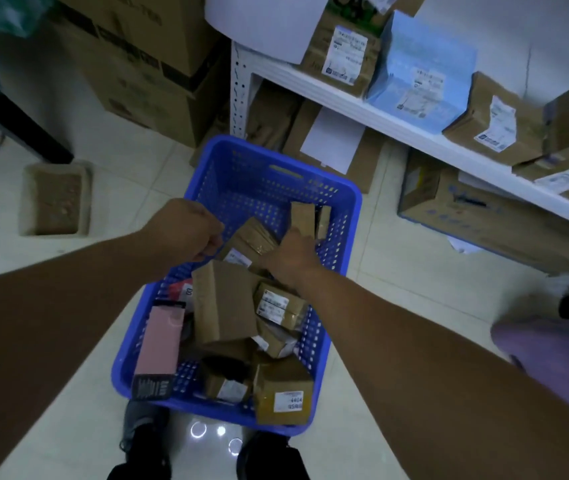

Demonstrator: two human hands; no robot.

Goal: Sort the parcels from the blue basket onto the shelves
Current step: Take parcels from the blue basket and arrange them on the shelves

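Note:
The blue basket (272, 157) stands on the floor in front of me and holds several parcels. Most are brown cardboard boxes, such as a big one (227, 303); a pink box (160, 344) leans on the left wall. My right hand (293, 256) grips a small upright brown box (302, 214) in the basket's far half. My left hand (184, 232) has its fingers curled at the basket's left rim and appears to grip it. The white shelf (411, 131) on the right bears brown boxes (341, 53) and a light blue mailer (421, 71).
Large cardboard cartons (144, 64) are stacked at the back left. A shallow cardboard tray (56, 199) lies on the floor to the left. More cartons (477, 216) sit under the shelf. My shoes (269, 459) are at the basket's near end.

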